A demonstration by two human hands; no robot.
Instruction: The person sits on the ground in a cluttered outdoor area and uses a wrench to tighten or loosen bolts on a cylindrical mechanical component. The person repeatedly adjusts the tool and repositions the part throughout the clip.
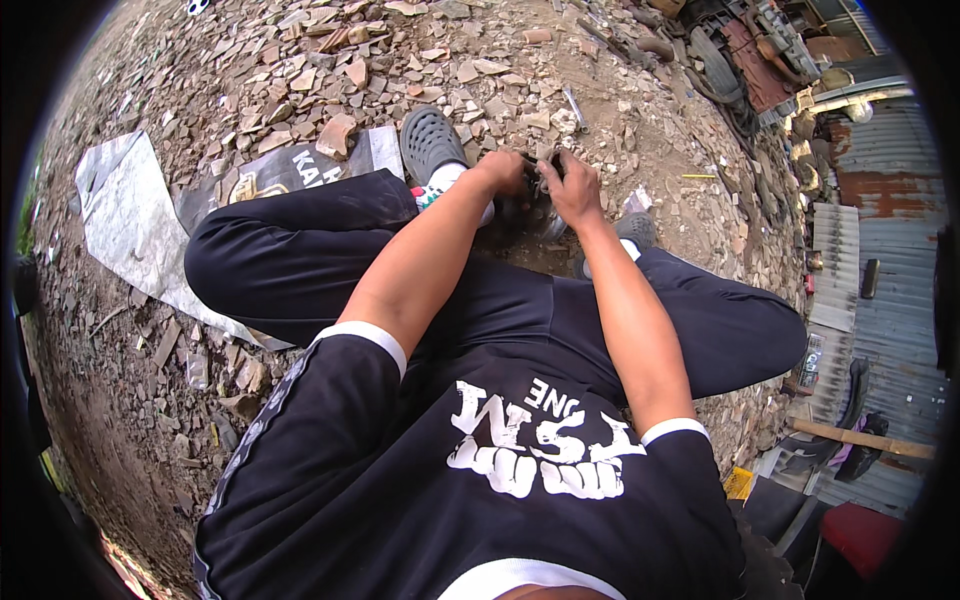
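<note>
Both my hands meet in front of me over a dark, greasy-looking part (520,215) between my feet; its kind is hard to make out in the shadow. My left hand (503,172) has its fingers curled at the part's upper side. Close beside it, my right hand (573,190) pinches the upper right side with thumb and fingers. Fingertips of both hands are blackened, and they partly hide what they grip. A shiny metal wrench (573,106) lies on the rubble just beyond my right hand, out of reach of the fingers.
Broken tile and stone rubble (270,90) covers the ground. A grey-white sack (130,215) and a dark printed sheet (285,172) lie at left. A thin yellow stick (698,177) lies at right. Machine parts (765,45) and corrugated metal sheets (890,290) stand along the right.
</note>
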